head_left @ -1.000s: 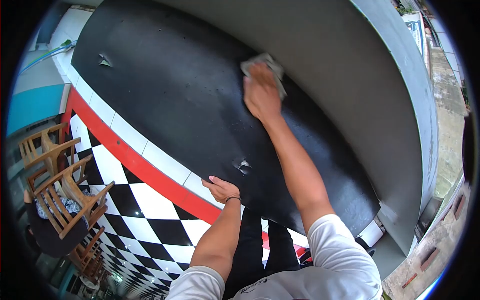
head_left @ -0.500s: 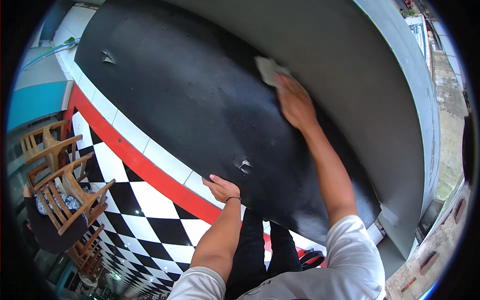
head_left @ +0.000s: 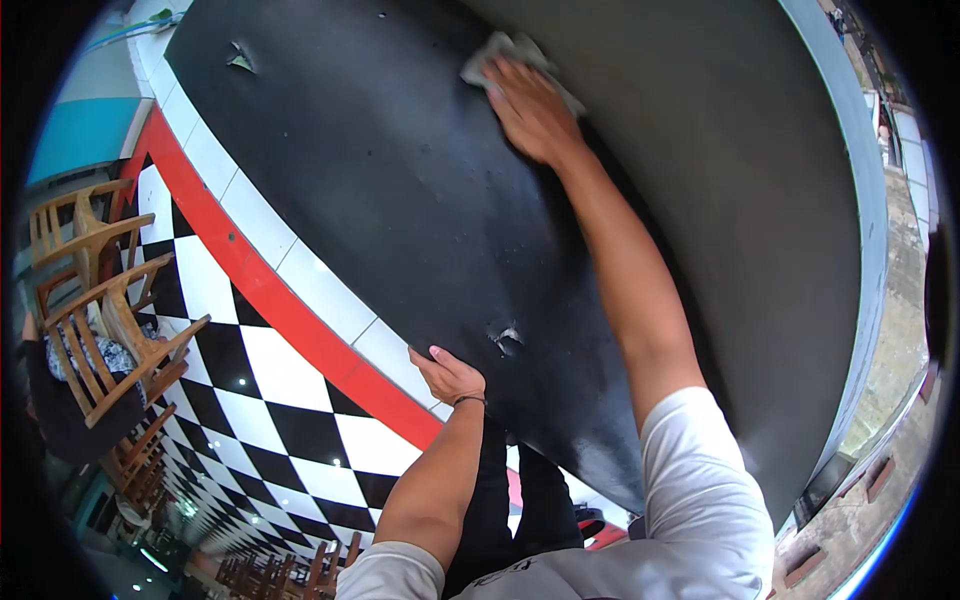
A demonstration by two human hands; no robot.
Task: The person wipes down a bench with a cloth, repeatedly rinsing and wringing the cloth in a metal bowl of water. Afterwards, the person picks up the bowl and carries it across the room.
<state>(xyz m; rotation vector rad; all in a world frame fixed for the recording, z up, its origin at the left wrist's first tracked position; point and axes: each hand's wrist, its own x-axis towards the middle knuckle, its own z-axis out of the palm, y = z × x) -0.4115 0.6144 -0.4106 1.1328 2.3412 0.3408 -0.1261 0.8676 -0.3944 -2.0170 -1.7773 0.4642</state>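
Observation:
A long black padded seat [head_left: 330,170] with torn spots runs diagonally across the view. My right hand [head_left: 535,110] lies over a grey cloth [head_left: 500,50] and presses it on the far side of the seat, by the dark backrest [head_left: 700,130]. The palm's underside is hidden. At the seat's near edge rests my left hand [head_left: 450,377], fingers stretched out and thumb apart, with nothing visible in it. Close to that hand is a tear [head_left: 506,338] showing pale filling. Another tear [head_left: 240,60] sits toward the seat's far left end.
White tiles and a red band [head_left: 290,320] border the seat's near side, above a black-and-white checkered floor [head_left: 290,380]. Wooden chairs [head_left: 110,320] stand at the left, with a person in dark clothing [head_left: 75,400] beside them. A rough concrete strip [head_left: 895,340] lies beyond the backrest.
My right hand and the cloth have slid farther up and to the left along the seat. My left hand stays at the near edge. The whole view has shifted slightly.

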